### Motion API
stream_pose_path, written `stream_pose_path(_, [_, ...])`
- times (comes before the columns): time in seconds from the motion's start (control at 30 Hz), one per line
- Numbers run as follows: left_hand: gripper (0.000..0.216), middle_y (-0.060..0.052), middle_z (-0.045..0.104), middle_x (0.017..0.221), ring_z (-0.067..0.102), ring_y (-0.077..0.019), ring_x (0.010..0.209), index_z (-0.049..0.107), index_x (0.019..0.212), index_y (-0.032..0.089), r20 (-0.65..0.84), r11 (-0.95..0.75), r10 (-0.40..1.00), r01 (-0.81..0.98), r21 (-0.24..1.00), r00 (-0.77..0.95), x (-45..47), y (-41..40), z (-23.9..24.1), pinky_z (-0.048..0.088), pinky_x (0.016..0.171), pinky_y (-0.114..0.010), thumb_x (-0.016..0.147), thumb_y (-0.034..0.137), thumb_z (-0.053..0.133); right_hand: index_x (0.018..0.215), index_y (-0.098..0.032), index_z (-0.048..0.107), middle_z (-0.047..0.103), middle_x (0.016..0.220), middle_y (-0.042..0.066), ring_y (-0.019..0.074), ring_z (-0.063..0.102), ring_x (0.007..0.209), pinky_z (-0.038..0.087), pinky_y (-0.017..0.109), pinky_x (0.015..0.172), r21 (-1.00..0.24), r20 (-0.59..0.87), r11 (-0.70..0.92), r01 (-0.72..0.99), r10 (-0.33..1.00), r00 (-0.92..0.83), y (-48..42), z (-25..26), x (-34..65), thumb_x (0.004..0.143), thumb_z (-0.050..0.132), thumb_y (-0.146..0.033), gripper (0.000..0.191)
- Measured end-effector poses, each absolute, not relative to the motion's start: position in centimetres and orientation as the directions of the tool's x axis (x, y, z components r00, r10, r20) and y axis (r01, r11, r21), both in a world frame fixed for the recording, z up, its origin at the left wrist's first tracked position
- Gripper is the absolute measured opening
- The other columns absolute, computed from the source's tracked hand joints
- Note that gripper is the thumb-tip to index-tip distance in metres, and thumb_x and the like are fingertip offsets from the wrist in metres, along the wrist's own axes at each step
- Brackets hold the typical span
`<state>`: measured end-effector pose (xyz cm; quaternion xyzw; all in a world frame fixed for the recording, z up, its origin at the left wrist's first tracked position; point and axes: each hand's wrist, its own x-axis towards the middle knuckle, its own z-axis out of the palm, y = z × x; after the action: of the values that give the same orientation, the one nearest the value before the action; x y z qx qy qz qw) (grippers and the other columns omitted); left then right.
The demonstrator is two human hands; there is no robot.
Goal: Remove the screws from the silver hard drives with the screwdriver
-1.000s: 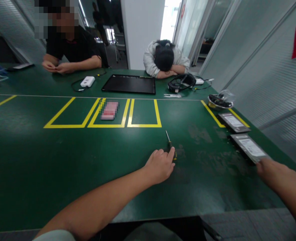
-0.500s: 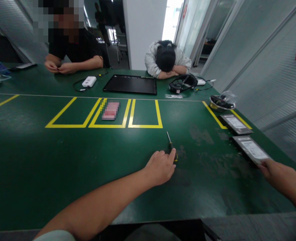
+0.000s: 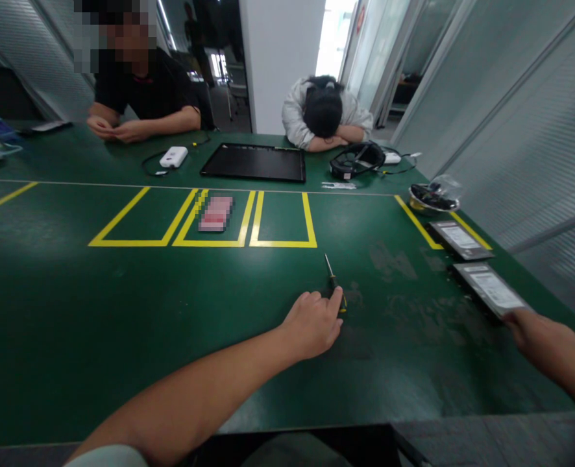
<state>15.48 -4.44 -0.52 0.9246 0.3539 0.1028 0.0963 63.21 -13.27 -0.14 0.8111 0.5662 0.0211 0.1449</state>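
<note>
My left hand [image 3: 314,324] lies on the green table with most fingers curled in. Its index finger rests on the black and yellow handle of a screwdriver [image 3: 335,285], and the thumb is close to the handle's end. The thin metal shaft points away from me. Over on the right, my right hand [image 3: 540,337] is closed on the near corner of a hard drive [image 3: 492,288] with a white label; some of its fingers are hidden. Just beyond lies a second labelled hard drive [image 3: 460,240], flat near the yellow tape.
Yellow tape [image 3: 282,244] marks boxes on the table [image 3: 171,337]; a blurred pink item [image 3: 216,214] lies in one. Farther back are a black panel [image 3: 256,162], a white device [image 3: 173,156], a headset [image 3: 358,161] and a bowl [image 3: 433,200]. Two people sit across.
Both hands stay where they were, on the screwdriver and the hard drive. Only a very slight shift of the view shows.
</note>
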Motion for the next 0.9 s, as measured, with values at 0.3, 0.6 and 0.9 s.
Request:
stream_pose_path(0.3, [0.060,-0.013,0.068,0.100,0.059,-0.0273,0.091,0.032,0.146,0.005,0.116,-0.733,0.672,0.635,0.242,0.731,15.5,-4.4,-0.6,0.044,0.079,-0.041,0.096,0.037,0.042,0.095,-0.019,0.063,0.070,0.091,0.019,0.0340,0.070,0.083,0.052,0.040,0.068,0.270,-0.143,-0.457,0.848,0.852,0.504,-13.5,1.0,61.3,0.093,0.026,-0.046,0.046])
stream_pose_path(0.6, [0.060,-0.013,0.067,0.103,0.059,-0.0272,0.091,0.031,0.146,0.007,0.108,-0.733,0.671,0.634,0.245,0.734,15.5,-4.4,-0.6,0.043,0.079,-0.040,0.096,0.037,0.044,0.096,-0.019,0.062,0.071,0.102,0.018,0.0317,0.069,0.093,0.053,0.041,0.083,0.190,-0.234,-0.378,0.906,0.879,0.416,-12.9,0.9,63.9,0.087,0.036,-0.039,0.035])
stream_pose_path(0.9, [0.060,-0.013,0.068,0.102,0.059,-0.0270,0.090,0.032,0.146,0.005,0.122,-0.738,0.667,0.630,0.242,0.735,15.5,-4.4,-0.6,0.043,0.078,-0.040,0.096,0.037,0.043,0.088,-0.020,0.062,0.071,0.095,0.018,0.0323,0.069,0.088,0.053,0.040,0.080,0.175,-0.204,-0.376,0.910,0.890,0.407,-12.5,0.9,63.4,0.083,0.041,-0.035,0.027])
